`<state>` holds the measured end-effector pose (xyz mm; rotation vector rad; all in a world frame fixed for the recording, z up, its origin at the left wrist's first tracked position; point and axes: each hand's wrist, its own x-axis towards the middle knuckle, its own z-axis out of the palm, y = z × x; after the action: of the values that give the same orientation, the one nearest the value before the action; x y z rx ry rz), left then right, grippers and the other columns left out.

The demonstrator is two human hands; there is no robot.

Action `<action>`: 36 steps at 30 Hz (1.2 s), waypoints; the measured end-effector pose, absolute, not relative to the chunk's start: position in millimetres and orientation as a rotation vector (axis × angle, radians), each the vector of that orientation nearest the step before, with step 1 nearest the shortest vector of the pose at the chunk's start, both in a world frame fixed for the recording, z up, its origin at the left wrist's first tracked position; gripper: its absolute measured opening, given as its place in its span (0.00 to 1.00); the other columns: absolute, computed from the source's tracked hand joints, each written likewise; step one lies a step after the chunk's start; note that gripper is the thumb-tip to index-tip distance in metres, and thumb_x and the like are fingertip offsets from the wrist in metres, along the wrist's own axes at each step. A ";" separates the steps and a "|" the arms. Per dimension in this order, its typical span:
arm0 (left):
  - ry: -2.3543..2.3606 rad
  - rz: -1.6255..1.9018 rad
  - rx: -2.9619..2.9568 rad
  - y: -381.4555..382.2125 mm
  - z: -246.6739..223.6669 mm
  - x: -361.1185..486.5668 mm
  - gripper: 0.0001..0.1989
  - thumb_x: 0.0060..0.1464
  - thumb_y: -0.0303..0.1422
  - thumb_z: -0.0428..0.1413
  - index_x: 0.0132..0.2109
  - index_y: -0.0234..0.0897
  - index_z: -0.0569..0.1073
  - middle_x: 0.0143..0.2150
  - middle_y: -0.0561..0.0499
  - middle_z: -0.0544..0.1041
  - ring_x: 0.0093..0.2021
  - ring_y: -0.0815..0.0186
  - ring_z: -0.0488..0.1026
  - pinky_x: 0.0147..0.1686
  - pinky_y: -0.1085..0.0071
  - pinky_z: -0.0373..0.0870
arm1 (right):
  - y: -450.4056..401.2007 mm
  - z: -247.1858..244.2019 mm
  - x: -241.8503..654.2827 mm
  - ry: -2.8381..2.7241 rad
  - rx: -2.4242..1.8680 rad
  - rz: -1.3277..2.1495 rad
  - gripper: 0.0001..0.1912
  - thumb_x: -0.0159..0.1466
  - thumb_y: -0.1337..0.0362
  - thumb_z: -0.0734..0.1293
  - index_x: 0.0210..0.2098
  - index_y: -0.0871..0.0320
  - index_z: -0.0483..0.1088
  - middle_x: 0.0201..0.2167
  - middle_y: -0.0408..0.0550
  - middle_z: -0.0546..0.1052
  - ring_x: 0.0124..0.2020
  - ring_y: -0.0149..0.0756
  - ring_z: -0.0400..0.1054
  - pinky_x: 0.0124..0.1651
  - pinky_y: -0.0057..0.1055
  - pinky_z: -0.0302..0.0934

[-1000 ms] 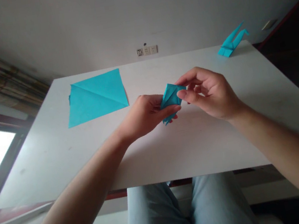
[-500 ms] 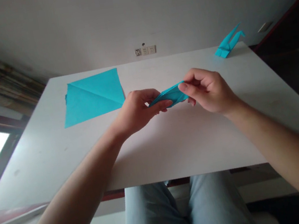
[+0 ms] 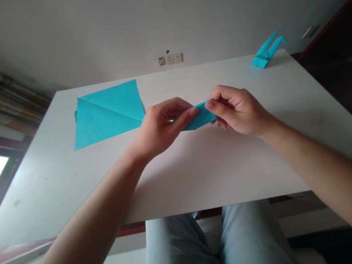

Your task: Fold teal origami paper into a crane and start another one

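Held over mid-table by both hands, apparently not touching the top: folded turquoise paper (image 3: pixel 199 120), small, narrow, slightly tilted. R end pinched betw. thumb & index finger of the right hand (image 3: pixel 239 110); L part pressed under the thumb of the left hand (image 3: pixel 163 126), w/ index arched behind. Main risk, as judged: layers slipping out of line under uneven thumb pressure, hence a skewed crease. Also poss.: a tear or crumple at the R edge from too hard a tug. Hard to make out: exact fold shape, no. of layers, whole underside. L end lost behind L thumb, R tip under R fingertips; most other L fingers out of sight, so no telling how firm a hold. Next outward, on the white table (image 3: pixel 217 174): flat turquoise sheet (image 3: pixel 108 109) w/ diagonal crease, near R corner masked by L hand; can't tell whether touching. Could get nudged or creased by a careless L wrist. Past its L edge, a tiny dark bit (image 3: pixel 76 115), too small to ID. Well apart, far R corner: folded paper crane (image 3: pixel 266 54), easily knocked off by a wide R-arm sweep; tail tip faint vs. the wall (image 3: pixel 210 13). Both forearms cut off by frame.
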<state>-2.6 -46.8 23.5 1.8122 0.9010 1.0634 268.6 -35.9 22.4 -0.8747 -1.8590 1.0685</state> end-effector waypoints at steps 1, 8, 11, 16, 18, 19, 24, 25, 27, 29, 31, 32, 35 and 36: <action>0.917 1.091 1.818 -46.6 24.1 -2.1 0.31 0.75 0.65 0.74 0.43 0.39 0.86 0.40 0.45 0.90 0.39 0.62 0.86 0.39 0.66 0.84 | -36.0 22.8 268.9 -1.880 -0.892 1.070 0.35 0.73 0.24 0.83 0.40 0.48 0.76 0.28 0.39 0.81 0.24 0.34 0.70 0.29 0.36 0.61; 0.975 1.102 1.826 -47.9 27.4 -4.2 0.21 0.77 0.53 0.74 0.44 0.40 0.86 0.38 0.48 0.90 0.35 0.63 0.87 0.36 0.67 0.84 | -34.3 24.5 268.5 -1.967 -0.920 1.094 0.30 0.75 0.32 0.85 0.36 0.50 0.83 0.31 0.45 0.85 0.28 0.39 0.73 0.32 0.40 0.66; 0.984 1.119 1.868 -49.3 28.4 -5.7 0.14 0.79 0.45 0.72 0.45 0.40 0.87 0.36 0.50 0.89 0.35 0.64 0.88 0.36 0.68 0.82 | -33.4 22.6 267.2 -1.925 -0.919 1.147 0.28 0.74 0.33 0.87 0.36 0.49 0.84 0.33 0.45 0.87 0.27 0.38 0.72 0.32 0.41 0.69; 1.012 1.137 1.896 -48.6 27.4 -8.2 0.13 0.81 0.44 0.70 0.47 0.41 0.88 0.39 0.49 0.91 0.36 0.63 0.89 0.37 0.67 0.84 | -30.8 21.8 270.4 -1.983 -0.901 1.077 0.27 0.79 0.33 0.82 0.40 0.51 0.89 0.35 0.46 0.90 0.27 0.36 0.73 0.34 0.40 0.67; 1.021 1.129 1.887 -48.0 26.6 -8.6 0.13 0.80 0.45 0.71 0.47 0.41 0.88 0.39 0.49 0.91 0.35 0.62 0.90 0.36 0.67 0.84 | -30.0 23.1 272.7 -2.040 -0.896 1.018 0.28 0.80 0.34 0.81 0.38 0.51 0.89 0.33 0.46 0.89 0.26 0.37 0.74 0.35 0.41 0.68; 1.026 1.122 1.878 -47.8 26.3 -8.6 0.14 0.80 0.45 0.71 0.47 0.41 0.88 0.39 0.49 0.91 0.35 0.62 0.90 0.36 0.67 0.85 | -30.0 24.0 273.5 -2.059 -0.896 0.991 0.29 0.81 0.34 0.80 0.38 0.51 0.88 0.33 0.46 0.89 0.26 0.37 0.74 0.35 0.41 0.67; 0.995 1.060 1.880 -47.1 26.2 -8.8 0.14 0.80 0.45 0.71 0.46 0.41 0.87 0.37 0.49 0.91 0.35 0.63 0.90 0.36 0.68 0.85 | -31.8 28.2 272.7 -2.130 -0.878 0.844 0.33 0.83 0.30 0.75 0.35 0.50 0.86 0.29 0.45 0.83 0.28 0.39 0.69 0.36 0.42 0.61; 0.980 1.045 1.891 -47.0 26.0 -8.8 0.13 0.79 0.44 0.71 0.46 0.41 0.87 0.37 0.49 0.91 0.35 0.63 0.90 0.36 0.68 0.84 | -32.1 28.9 271.9 -2.135 -0.866 0.830 0.36 0.83 0.28 0.74 0.32 0.49 0.82 0.26 0.44 0.79 0.28 0.39 0.67 0.36 0.42 0.59; 0.961 1.015 1.898 -46.9 25.3 -8.3 0.12 0.78 0.43 0.71 0.45 0.41 0.87 0.37 0.49 0.90 0.35 0.64 0.90 0.36 0.69 0.84 | -32.7 30.4 270.4 -2.130 -0.841 0.821 0.41 0.82 0.24 0.73 0.28 0.49 0.73 0.23 0.42 0.72 0.27 0.39 0.63 0.35 0.43 0.56; 0.961 0.989 1.874 -46.6 24.1 -7.3 0.13 0.78 0.44 0.71 0.46 0.41 0.87 0.38 0.49 0.91 0.34 0.64 0.90 0.36 0.68 0.86 | -33.6 31.6 268.9 -2.121 -0.831 0.821 0.43 0.81 0.21 0.71 0.26 0.49 0.68 0.22 0.42 0.70 0.27 0.40 0.63 0.36 0.43 0.56; 0.970 0.983 1.833 -45.8 22.7 -6.3 0.14 0.78 0.46 0.71 0.47 0.41 0.87 0.38 0.48 0.91 0.34 0.64 0.89 0.35 0.68 0.87 | -34.6 31.4 267.4 -2.108 -0.854 0.832 0.43 0.81 0.20 0.70 0.27 0.49 0.70 0.22 0.42 0.73 0.28 0.40 0.65 0.36 0.43 0.57; 0.975 0.988 1.813 -45.3 22.2 -6.0 0.15 0.78 0.47 0.72 0.47 0.41 0.87 0.38 0.48 0.91 0.33 0.64 0.89 0.34 0.69 0.87 | -35.0 30.6 266.7 -2.095 -0.875 0.839 0.43 0.81 0.20 0.69 0.28 0.49 0.71 0.23 0.42 0.74 0.28 0.40 0.66 0.36 0.43 0.58; 0.989 1.000 1.781 -43.6 21.7 -6.1 0.18 0.77 0.50 0.73 0.45 0.40 0.86 0.37 0.48 0.90 0.32 0.64 0.88 0.33 0.70 0.87 | -35.3 26.0 265.3 -2.061 -0.911 0.863 0.42 0.81 0.21 0.71 0.30 0.50 0.75 0.24 0.43 0.75 0.29 0.39 0.67 0.36 0.42 0.58; 0.991 1.001 1.778 -43.0 22.0 -6.4 0.19 0.76 0.51 0.74 0.45 0.40 0.86 0.37 0.49 0.90 0.32 0.64 0.88 0.33 0.70 0.87 | -35.1 24.3 265.2 -2.058 -0.908 0.881 0.41 0.81 0.21 0.72 0.31 0.50 0.76 0.24 0.43 0.75 0.29 0.39 0.68 0.36 0.41 0.58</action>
<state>-6.4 -43.0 22.0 1.7782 0.9905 1.0007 265.2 -35.1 24.3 -0.9075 -2.0584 0.8807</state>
